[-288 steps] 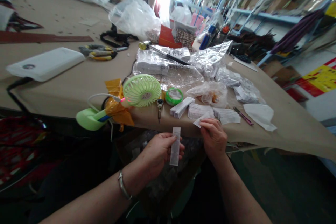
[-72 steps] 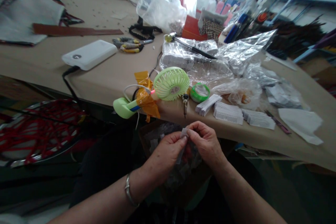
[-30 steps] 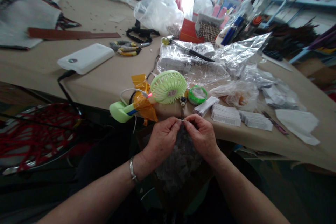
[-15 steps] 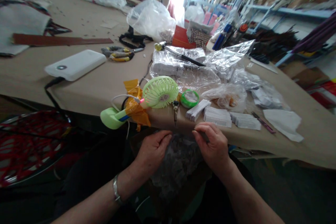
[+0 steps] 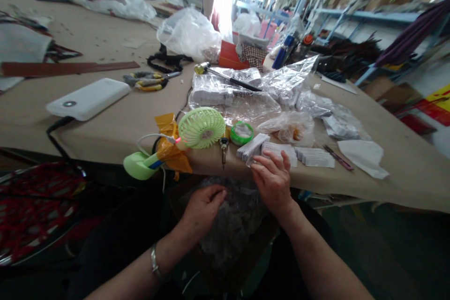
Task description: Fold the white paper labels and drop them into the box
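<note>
My left hand (image 5: 204, 208) is held below the table edge, thumb and forefinger pinched together; anything between them is too small to make out. At the table edge my right hand (image 5: 274, 180) has its fingers stretched apart, their tips at the near end of a fanned stack of white paper labels (image 5: 253, 146). Two more label stacks lie to the right, one partly behind my fingers (image 5: 279, 151) and another label stack (image 5: 315, 157) beyond it. A soldering iron-like tool (image 5: 224, 152) points down over the edge, beside a round green tub (image 5: 242, 133).
A green fan (image 5: 201, 128) is taped at the edge. A white power bank (image 5: 88, 99), pliers (image 5: 149, 80), plastic-wrapped bundles (image 5: 218, 91), pink tweezers (image 5: 338, 157) and a white paper piece (image 5: 363, 154) lie on the table. Below hangs a clear bag of scraps (image 5: 232, 225).
My right hand has moved up to the left label stack, its fingers spreading from a pinch. My left hand has dropped slightly, still pinched. The whole view has shifted a little.
</note>
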Demonstrator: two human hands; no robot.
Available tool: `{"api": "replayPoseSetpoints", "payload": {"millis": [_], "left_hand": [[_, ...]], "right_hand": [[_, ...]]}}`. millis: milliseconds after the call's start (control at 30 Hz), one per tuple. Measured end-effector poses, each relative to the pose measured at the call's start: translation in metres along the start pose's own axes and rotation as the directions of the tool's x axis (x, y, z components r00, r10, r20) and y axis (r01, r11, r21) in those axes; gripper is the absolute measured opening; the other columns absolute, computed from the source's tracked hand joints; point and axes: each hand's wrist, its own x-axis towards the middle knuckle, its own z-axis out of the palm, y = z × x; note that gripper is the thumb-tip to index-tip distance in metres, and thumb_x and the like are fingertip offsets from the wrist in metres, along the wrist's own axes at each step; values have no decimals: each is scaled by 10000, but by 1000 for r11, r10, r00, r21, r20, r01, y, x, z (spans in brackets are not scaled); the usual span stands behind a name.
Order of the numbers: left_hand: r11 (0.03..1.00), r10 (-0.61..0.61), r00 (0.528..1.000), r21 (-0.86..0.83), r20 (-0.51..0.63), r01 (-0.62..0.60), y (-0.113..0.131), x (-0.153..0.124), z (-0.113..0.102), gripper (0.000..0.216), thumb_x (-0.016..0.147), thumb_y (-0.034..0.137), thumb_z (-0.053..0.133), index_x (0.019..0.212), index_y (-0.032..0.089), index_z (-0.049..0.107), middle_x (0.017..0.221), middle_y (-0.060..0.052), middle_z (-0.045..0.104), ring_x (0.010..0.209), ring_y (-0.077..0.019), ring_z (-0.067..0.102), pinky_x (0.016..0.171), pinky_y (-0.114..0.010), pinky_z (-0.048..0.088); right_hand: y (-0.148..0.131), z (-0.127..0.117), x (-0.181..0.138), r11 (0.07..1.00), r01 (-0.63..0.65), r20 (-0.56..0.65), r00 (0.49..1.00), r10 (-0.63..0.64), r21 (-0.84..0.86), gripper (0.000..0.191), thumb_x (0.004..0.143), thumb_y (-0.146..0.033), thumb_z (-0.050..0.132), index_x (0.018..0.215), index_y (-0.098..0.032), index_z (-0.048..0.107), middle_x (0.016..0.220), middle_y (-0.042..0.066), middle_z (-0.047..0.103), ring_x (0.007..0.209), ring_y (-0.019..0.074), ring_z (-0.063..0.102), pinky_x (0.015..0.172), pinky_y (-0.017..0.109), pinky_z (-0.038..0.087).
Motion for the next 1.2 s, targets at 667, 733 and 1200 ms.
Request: {"api": "replayPoseSetpoints", "payload": {"millis": [667,733,1200], "left_hand": [[680,-375,891,-577,257,452,50,8,39,130,844,157,544,919,66,599,711,-95,648,569,-150,613,561,-258,530],[697,-381,890,-554,252,455,48,6,39,153,843,172,553,937,60,599,714,-94,647,569,-149,613,549,-250,526],[717,-374,891,-528,259,455,40,7,41,146,837,192,560,910,74,606,736,-99,656,587,-157,623,528,-248,522]], "right_hand": [[14,-28,-17,994,-52,61,997,57,-91,367,877,-207,531,1232,-115,514,1157,137,590,1129,284,471,960,458,409],[23,-25,-16,968,-88,128,984,121,-236,374,872,-248,544,1224,-125,531,1194,139,573,1129,305,459,960,478,381],[43,-24,-16,995,-2,-11,1000,1,-96,120,878,-177,565,939,-205,665,943,14,702,933,167,575,882,332,418]]}}
